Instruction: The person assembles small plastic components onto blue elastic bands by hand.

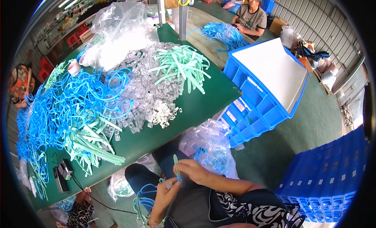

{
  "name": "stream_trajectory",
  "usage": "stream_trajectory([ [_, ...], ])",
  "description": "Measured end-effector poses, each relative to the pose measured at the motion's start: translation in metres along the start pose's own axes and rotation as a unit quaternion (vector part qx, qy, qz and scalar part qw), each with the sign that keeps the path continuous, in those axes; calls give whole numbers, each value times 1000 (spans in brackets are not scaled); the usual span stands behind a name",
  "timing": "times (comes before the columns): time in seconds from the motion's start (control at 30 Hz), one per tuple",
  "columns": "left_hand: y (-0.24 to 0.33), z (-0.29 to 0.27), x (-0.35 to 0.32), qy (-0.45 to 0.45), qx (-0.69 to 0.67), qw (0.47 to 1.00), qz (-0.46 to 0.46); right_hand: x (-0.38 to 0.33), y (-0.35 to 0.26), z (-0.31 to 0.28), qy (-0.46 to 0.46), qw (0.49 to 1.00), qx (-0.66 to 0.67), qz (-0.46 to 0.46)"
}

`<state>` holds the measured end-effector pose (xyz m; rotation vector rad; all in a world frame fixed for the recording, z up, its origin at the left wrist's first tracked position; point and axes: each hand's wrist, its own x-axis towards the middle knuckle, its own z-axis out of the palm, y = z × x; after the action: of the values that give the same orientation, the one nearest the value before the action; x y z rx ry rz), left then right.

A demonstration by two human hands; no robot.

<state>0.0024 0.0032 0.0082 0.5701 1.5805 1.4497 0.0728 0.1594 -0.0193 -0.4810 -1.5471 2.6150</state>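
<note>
Both of my hands are close together above my lap. My right hand (pixel 192 171) pinches a light green strap (pixel 176 160), whose rounded tip points up. Just below it, my left hand (pixel 166 192) is closed on the strap's lower, blue part (pixel 179 177). A small transparent buckle (pixel 169 185) shows at the left fingers. Blue cords (pixel 145 190) and pale green straps hang beside my left wrist. On the green table (pixel 137 147) lie a tangle of blue cords (pixel 74 94), green straps (pixel 182 65), a heap of transparent buckles (pixel 137 87) and small white loops (pixel 162 114).
Blue crates (pixel 254 106) with a white sheet on top stand at the table's right. More blue crates (pixel 325 173) are stacked at lower right. A plastic bag of blue cords (pixel 213 157) sits by my legs. A black device (pixel 60 179) trails a cable. Another person (pixel 250 18) sits opposite.
</note>
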Motion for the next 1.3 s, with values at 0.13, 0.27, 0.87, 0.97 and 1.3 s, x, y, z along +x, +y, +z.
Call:
stream_trajectory([
  [0.13, -5, 0, -1, 6, 10, 1000, 10, -4, -1, 4, 34, 999, 21, 18],
  [0.27, -9, 0, -1, 8, 21, 999, 24, -4, 1, 6, 50, 997, 63, 5],
  [0.87, 4, 5, -9, -105, 66, 991, 46, 26, -45, -66, 176, 919, 331, -124],
  [0.97, 6, 3, -9, -92, 88, 991, 36, 1, -64, -41, 41, 960, 275, -32],
  [1.3, 20, 8, -10, -86, 146, 984, 56, -10, -26, -2, -96, 910, -390, -102],
])
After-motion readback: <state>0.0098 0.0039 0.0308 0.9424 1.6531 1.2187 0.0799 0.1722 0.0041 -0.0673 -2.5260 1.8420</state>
